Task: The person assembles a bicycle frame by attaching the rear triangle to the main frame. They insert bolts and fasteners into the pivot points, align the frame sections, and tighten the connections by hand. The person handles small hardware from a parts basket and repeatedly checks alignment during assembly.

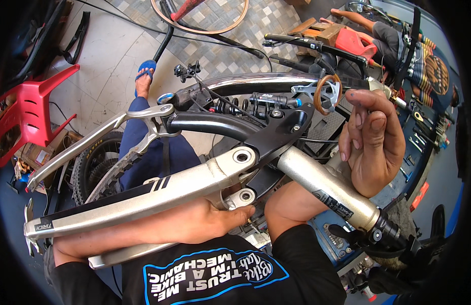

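Observation:
A full-suspension bicycle frame with a bare silver tube [322,183] lies across my view. My left forearm passes under the silver swingarm [179,190]. My left hand [212,218] is closed at the swingarm's pivot end, its thumb beside the lower lug [243,197] and its other fingers hidden behind the metal. Above the silver tube, my right hand [375,140] is raised with fingers curled and thumb pressed to them; anything pinched there is too small to make out. A black link [281,127] with bolts joins the swingarm area, near a rear shock [271,99].
A black clamp [393,236] grips the tube's lower right end. A blue workbench [423,147] with several tools runs along the right, where another person [429,66] is bent over. A red plastic chair [29,114] and a tyre [90,160] stand at left.

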Demonstrator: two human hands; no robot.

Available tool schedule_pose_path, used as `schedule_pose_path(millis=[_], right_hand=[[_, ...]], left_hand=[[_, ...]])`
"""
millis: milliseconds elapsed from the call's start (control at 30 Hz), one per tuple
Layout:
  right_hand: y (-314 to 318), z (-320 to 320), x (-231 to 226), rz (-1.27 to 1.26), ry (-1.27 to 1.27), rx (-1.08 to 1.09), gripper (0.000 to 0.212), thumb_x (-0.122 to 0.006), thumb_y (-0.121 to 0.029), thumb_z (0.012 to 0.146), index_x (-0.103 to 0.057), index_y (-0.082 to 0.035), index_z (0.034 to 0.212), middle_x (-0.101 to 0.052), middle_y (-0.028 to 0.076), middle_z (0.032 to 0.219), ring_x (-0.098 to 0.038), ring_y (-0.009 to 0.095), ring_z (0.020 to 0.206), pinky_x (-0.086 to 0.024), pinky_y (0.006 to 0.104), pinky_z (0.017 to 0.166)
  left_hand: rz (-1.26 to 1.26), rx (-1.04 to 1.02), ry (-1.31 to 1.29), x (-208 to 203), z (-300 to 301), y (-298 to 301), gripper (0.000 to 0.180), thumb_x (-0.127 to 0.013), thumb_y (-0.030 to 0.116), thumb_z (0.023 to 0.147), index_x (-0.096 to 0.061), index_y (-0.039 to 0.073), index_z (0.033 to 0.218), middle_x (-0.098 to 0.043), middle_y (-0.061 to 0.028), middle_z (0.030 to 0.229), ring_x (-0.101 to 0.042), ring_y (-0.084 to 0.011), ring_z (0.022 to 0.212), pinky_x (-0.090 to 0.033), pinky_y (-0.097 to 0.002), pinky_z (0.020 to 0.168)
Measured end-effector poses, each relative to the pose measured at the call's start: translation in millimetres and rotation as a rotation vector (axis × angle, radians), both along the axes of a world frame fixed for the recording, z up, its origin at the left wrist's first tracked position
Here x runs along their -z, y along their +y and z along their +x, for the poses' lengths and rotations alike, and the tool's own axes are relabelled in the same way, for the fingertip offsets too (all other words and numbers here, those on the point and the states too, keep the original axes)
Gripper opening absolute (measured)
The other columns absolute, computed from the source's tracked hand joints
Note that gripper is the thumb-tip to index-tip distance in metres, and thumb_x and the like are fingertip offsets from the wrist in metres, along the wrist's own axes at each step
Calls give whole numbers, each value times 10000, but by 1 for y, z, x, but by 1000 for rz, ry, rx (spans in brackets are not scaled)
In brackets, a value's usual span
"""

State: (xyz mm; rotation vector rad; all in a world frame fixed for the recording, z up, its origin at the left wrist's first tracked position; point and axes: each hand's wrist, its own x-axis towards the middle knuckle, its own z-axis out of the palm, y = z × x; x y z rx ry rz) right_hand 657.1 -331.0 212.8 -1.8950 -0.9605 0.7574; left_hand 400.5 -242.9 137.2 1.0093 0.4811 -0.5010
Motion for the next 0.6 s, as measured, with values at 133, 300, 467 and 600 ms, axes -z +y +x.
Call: schedule_pose_path(millis=[133,300,467,600], right_hand=[[0,1,-1,-20,-26,-30,453,-548,-313,1127,-691,105,1227,-488,9,838,-385,10,597,-358,168,449],[-2,3,-6,-52,-31,-46,476,-530,-342,1132,-677,95,1250,-469,4,883,-379,7,607,-357,165,450],[-3,1,-9,-75,-42,-42,497,-515,-364,1134,-674,91,1256,-458,5,897,-375,3,614,-352,164,440],[-3,2,-8,-55,-37,-44,497,-505,-366,1137,-671,86,1262,-461,10,903,-377,2,614,-345,163,431]], left_hand=[[46,36,6,-5,6,8,338,-832,278,921,-617,19,955,-578,-43,758,-523,-132,731,-454,-343,635],[57,105,26,-3,5,6,492,-779,454,910,-736,72,1217,-753,-191,1019,-741,-338,858,-600,-420,786],[88,175,61,-8,10,13,469,-773,445,918,-736,95,1228,-753,-196,1031,-740,-335,897,-594,-437,824],[126,150,-80,-4,6,7,461,-774,444,919,-739,94,1218,-747,-197,1018,-734,-349,889,-594,-446,828]])
